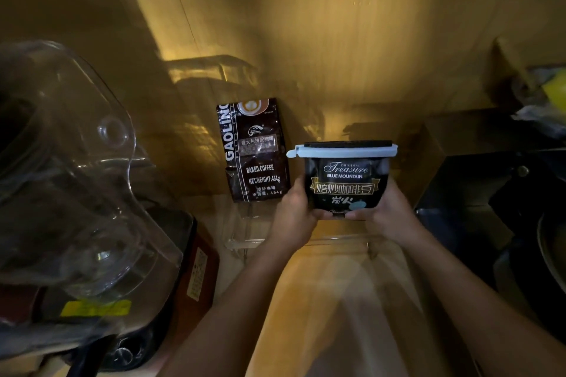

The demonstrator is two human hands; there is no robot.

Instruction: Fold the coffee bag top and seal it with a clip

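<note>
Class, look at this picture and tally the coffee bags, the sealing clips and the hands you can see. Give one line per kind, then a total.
Coffee bags: 2, brown bag and black bag
Clips: 1, clip
Hands: 2, left hand and right hand
Total: 5

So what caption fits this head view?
Both hands hold a clipped coffee bag beside another bag.
</note>
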